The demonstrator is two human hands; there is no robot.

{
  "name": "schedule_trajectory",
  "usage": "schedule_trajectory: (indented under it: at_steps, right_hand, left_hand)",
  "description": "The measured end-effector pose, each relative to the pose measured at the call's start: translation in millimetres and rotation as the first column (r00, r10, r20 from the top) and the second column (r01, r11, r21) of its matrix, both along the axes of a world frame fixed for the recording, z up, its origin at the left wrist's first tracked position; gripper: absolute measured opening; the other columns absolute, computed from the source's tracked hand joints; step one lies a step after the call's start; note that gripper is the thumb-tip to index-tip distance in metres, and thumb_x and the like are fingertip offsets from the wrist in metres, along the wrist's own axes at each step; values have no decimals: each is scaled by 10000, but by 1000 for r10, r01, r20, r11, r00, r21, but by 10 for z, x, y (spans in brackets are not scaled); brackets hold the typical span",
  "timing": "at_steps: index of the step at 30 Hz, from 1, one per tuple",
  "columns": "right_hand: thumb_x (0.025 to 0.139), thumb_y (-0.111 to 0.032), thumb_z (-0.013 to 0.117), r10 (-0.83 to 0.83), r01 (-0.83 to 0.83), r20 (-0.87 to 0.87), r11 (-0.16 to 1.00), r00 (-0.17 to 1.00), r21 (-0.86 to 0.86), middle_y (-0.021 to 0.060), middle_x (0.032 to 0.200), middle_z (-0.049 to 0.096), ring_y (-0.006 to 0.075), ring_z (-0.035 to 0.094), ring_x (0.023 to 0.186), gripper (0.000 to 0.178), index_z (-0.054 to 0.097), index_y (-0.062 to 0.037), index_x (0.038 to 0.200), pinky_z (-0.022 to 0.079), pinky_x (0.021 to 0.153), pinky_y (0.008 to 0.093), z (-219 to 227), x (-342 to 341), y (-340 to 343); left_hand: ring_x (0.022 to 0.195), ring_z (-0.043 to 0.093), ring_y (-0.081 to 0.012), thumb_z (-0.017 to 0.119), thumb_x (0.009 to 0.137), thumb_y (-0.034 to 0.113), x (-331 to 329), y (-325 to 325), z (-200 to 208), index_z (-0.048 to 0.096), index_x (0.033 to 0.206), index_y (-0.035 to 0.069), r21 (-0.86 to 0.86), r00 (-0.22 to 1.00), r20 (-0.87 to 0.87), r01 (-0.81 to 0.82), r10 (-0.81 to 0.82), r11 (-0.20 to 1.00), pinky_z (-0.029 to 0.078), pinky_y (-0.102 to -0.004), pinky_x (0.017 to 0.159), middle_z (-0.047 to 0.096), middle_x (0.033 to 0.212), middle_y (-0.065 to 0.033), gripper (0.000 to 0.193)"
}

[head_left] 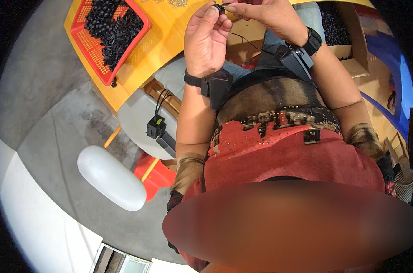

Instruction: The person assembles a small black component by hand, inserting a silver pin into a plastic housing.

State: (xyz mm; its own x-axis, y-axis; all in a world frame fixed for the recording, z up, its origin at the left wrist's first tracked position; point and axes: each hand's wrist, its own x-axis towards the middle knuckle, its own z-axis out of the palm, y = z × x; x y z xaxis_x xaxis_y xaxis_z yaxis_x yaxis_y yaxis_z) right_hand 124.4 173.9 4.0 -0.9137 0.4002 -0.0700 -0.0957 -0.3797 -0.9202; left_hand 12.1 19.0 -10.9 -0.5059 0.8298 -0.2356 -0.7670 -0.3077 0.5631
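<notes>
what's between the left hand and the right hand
A small black part, at the fingertips between the left hand and right hand; it shows in the head view.

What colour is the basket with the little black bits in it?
The basket is orangey-red; it shows best in the head view.

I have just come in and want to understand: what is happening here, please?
A seated person holds a small round black part in the left hand, between thumb and fingers. The right hand has its thumb tip at the part; whether it also grips it is hard to tell. Both hands are near the yellow table, where a red basket holds many black pieces. More dark pieces lie in a cardboard box on the right.
</notes>
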Motion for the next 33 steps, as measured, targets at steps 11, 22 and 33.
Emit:
schedule_trajectory:
  at_steps: [11,22,33]
  right_hand:
    - [975,-4,685,14,-15,-28,999,1000,-35,63,964,740,122,702,837,117,698,42,1082,586,796,263,-18,-6,-19]
    - [977,-7,685,-2,2,-21,1000,1000,9,60,969,741,116,696,846,122,700,33,1091,579,795,257,4,14,-27]
    - [974,1,689,-5,-2,-66,994,998,-114,57,941,746,110,700,834,106,709,28,1075,572,776,238,-19,28,-95]
  left_hand:
    - [933,703,-171,669,1000,49,3,-13,-38,698,1185,22,-56,994,-78,-74,70,996,589,-276,827,741,1093,-79,189]
    - [933,709,-191,678,990,31,25,-25,-19,695,1202,21,-66,993,-93,-83,77,994,591,-293,836,744,1085,-86,213]
    - [846,726,-233,730,924,-34,96,16,142,698,1174,-31,-18,987,-87,-134,132,991,614,-328,777,740,978,-141,253]
